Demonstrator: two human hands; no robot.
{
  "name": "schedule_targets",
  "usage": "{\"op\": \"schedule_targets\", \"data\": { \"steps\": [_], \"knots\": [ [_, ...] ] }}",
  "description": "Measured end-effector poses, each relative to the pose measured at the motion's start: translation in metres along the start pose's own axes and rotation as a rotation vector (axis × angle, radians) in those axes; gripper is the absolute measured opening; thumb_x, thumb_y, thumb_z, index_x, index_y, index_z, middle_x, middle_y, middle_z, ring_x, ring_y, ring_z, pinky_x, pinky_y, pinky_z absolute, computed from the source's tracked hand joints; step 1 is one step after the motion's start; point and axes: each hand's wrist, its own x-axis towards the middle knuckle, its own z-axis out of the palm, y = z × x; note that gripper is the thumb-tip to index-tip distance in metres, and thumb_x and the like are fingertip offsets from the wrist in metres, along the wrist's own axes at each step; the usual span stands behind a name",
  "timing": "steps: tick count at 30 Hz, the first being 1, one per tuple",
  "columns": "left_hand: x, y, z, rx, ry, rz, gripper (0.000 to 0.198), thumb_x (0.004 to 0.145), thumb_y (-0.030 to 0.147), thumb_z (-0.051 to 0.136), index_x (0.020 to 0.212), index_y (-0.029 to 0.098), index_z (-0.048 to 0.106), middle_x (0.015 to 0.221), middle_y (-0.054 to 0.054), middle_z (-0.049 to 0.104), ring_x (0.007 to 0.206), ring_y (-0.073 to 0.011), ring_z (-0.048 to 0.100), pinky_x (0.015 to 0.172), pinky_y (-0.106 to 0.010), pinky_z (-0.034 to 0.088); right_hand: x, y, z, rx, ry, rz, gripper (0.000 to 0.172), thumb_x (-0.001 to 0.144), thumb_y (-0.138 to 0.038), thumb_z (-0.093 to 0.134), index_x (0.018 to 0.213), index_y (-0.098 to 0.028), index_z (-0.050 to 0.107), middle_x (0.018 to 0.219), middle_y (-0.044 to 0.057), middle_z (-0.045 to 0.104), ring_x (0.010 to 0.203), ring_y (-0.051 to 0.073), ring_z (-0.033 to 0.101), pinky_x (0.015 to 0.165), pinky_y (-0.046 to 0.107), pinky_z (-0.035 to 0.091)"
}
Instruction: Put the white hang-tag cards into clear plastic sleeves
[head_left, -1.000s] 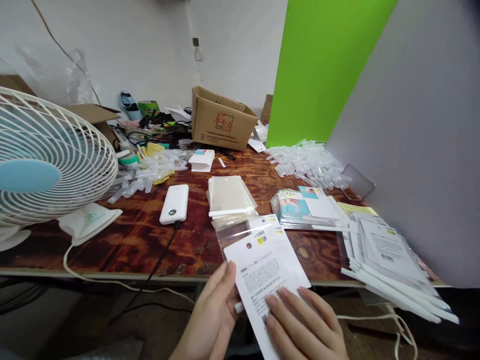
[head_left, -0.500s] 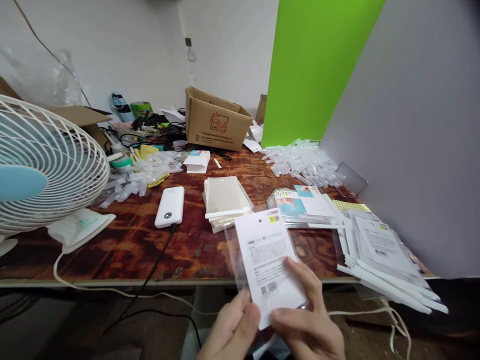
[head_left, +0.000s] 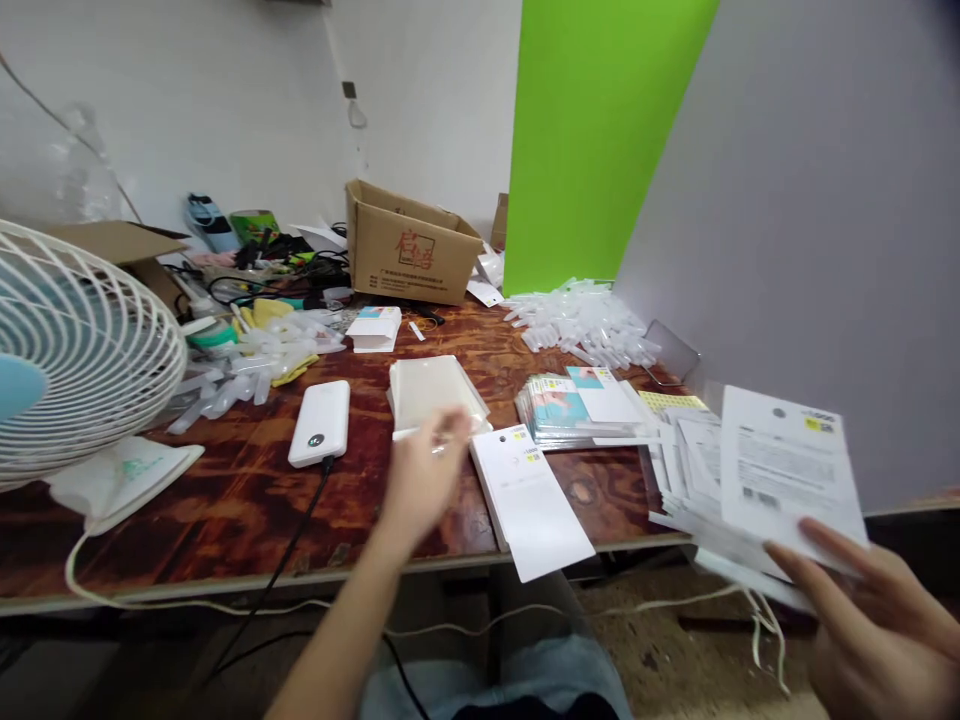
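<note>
A white barcoded card [head_left: 784, 470] is held up in the right hand [head_left: 874, 630] at the lower right of the view, above the right end of the table. The card is gripped near its lower edge, with the fingers [head_left: 821, 550] spread and partly bent against it, and it is tilted slightly. A clear bag may be around it, but this cannot be made out.

The left hand [head_left: 427, 480] is extended over the wooden table [head_left: 225, 500], with the arm reaching in from the bottom of the view. It is blurred, its fingers are loosely bent, and whether anything is held in it cannot be told. It is positioned just in front of a stack of cream-coloured packets [head_left: 435, 390], overlapping the stack's near edge in view.

A second white card [head_left: 529, 500], with a punched hole and a yellow price label, is lying just right of the left hand, its near end projecting past the table edge. Further right, a fanned stack of printed cards [head_left: 559, 405] is laid out, and a loose pile of packaged white cards [head_left: 690, 470] is partly hidden behind the raised card.

A white power bank [head_left: 319, 425] with a black cable lies left of the left hand. Heaps of clear plastic pieces [head_left: 581, 325] are spread beyond the cards, and an open cardboard box [head_left: 409, 245] stands at the far side of the table.
</note>
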Motion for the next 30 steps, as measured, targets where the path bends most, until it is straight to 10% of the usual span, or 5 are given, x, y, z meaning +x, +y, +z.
{"op": "schedule_targets", "data": {
  "steps": [4,7,14,23,30],
  "knots": [
    [0.071,-0.04,-0.018,0.268,0.161,-0.153,0.056,0.072,0.051,0.064,0.113,0.014,0.055,0.122,-0.023,0.061,0.119,-0.0403,0.052,0.099,-0.052,0.037,0.028,0.043,0.006,-0.401,-0.066,-0.075,0.048,0.081,-0.066,0.053,0.088,-0.023,0.074,0.094,0.014,0.064,0.095,0.037,0.061,0.08,0.058,0.048],
    [0.085,-0.059,-0.026,0.37,0.127,-0.23,0.061,0.063,0.058,0.069,0.105,0.017,0.055,0.106,-0.021,0.068,0.108,-0.0439,0.058,0.089,-0.053,0.042,0.02,0.03,0.024,-0.474,-0.066,-0.149,0.052,0.088,-0.061,0.043,0.108,-0.022,0.069,0.128,0.019,0.053,0.122,0.045,0.045,0.091,0.067,0.039],
    [0.075,-0.066,-0.026,0.416,0.237,-0.256,0.05,0.067,0.054,0.068,0.104,0.022,0.056,0.092,-0.013,0.073,0.101,-0.0397,0.063,0.082,-0.048,0.045,-0.03,-0.075,0.073,-0.264,-0.399,-0.857,0.048,0.092,-0.034,0.053,0.137,-0.022,0.045,0.143,0.005,0.048,0.135,0.025,0.039,0.115,0.046,0.022],
    [0.072,-0.08,-0.022,0.076,0.267,-0.123,0.036,0.08,0.042,0.055,0.096,0.013,0.066,0.081,-0.009,0.074,0.074,-0.0213,0.069,0.07,-0.03,0.051,-0.044,-0.074,0.084,-0.125,-0.233,-0.951,0.036,0.092,-0.007,0.042,0.118,-0.019,0.063,0.126,0.001,0.063,0.129,0.022,0.048,0.113,0.043,0.032],
    [0.046,-0.065,-0.036,0.048,0.349,-0.02,0.027,0.078,0.037,0.058,0.089,0.016,0.072,0.107,-0.016,0.069,0.117,-0.0381,0.053,0.106,-0.054,0.03,-0.045,-0.105,0.061,-0.013,-0.006,-0.862,0.021,0.089,-0.013,0.052,0.1,-0.019,0.069,0.11,0.004,0.07,0.117,0.02,0.058,0.104,0.04,0.041]
  ]
}}
